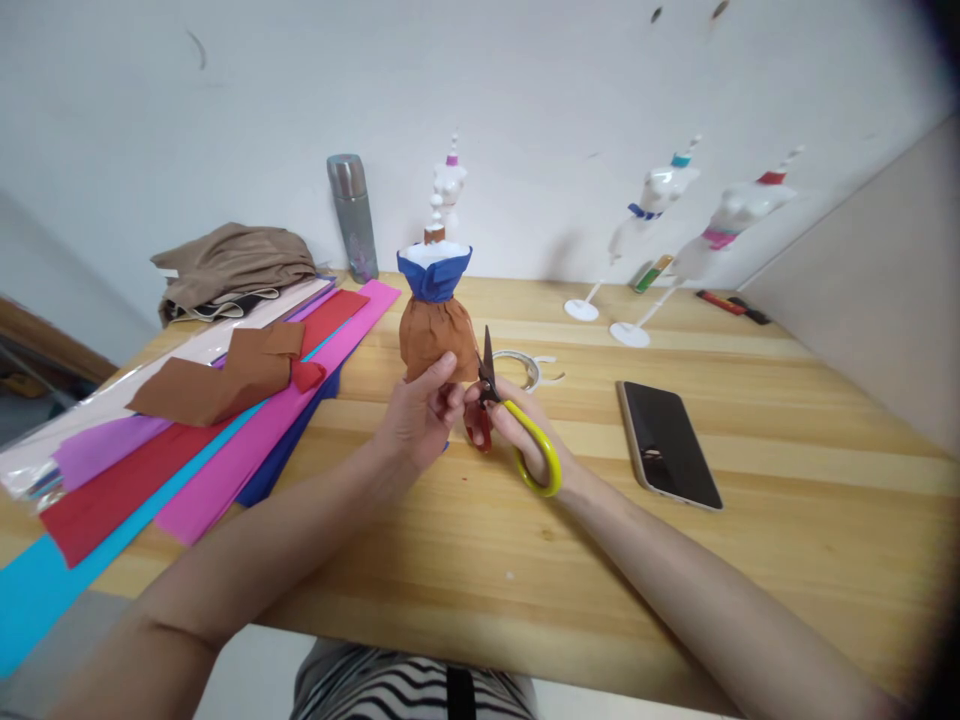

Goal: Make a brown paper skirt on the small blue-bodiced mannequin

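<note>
Because the right hand (516, 420) grips spread scissors (489, 390) beside the gathered brown skirt (436, 335) the left hand (412, 420) pinches, slipping could nick fingertips.

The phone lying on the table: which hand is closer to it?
Right. The right hand, holding the scissors, is left of the phone; the left hand is farther left, at the brown skirt.
</note>
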{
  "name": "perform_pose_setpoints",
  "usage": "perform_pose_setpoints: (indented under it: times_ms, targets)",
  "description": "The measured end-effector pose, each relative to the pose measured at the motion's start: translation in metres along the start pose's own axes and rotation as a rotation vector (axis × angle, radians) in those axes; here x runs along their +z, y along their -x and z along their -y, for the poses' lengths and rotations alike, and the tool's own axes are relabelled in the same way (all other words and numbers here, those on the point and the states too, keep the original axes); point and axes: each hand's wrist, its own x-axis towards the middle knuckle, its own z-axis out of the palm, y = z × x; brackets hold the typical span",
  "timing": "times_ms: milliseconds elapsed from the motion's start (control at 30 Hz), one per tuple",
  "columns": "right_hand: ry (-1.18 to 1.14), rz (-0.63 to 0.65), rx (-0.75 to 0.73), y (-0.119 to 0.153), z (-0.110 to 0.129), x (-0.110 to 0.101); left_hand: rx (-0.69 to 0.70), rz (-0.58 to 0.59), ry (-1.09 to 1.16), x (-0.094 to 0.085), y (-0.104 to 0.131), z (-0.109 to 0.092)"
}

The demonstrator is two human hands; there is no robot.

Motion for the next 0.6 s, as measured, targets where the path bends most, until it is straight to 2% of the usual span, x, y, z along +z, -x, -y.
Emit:
perform_pose_setpoints:
  times_ms: [200,600]
  targets:
    - [0.014,-0.002,0.008,0.0003,0.0002,-0.0004,-0.001,-0.048,0.043,0.0049,0.0027,-0.0013]
    - [0.028,0.043,-0.082,-0.0010,-0.0032,-0.0017,0.013,-0.042,0.044,0.0058,0.0025,0.0034]
